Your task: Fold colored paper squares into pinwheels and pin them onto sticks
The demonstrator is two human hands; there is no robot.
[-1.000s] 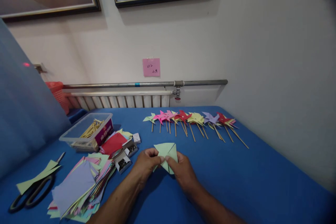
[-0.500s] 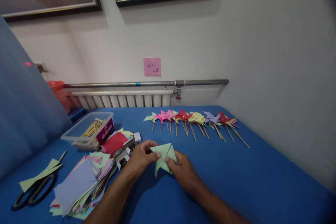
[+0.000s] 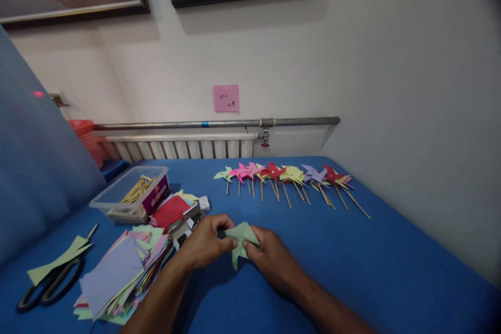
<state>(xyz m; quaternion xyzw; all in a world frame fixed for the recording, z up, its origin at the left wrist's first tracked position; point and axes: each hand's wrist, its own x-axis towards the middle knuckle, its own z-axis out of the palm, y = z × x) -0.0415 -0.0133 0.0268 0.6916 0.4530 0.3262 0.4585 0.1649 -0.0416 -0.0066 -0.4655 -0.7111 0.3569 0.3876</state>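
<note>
A light green paper pinwheel [image 3: 241, 234] with partly folded-in blades is held between my two hands over the blue table. My left hand [image 3: 209, 240] pinches its left side, thumb on the front near the middle. My right hand [image 3: 270, 255] grips the right side, its thumb also pressed close to the centre. The fingers behind the paper are hidden. Just left of my left hand lie small open boxes [image 3: 183, 237] with dark small pieces in them, too small to name.
Finished pinwheels [image 3: 274, 171] on sticks lie in a row at the back. On the left are a stack of coloured paper [image 3: 113, 276], a clear box [image 3: 105, 201] of wooden sticks, black-handled scissors [image 3: 62, 284] under green paper scraps, and red paper [image 3: 170, 212].
Another corner of the green paper has been folded in toward the centre, so the pinwheel looks smaller and more closed. Both hands have moved slightly down and closer together.
</note>
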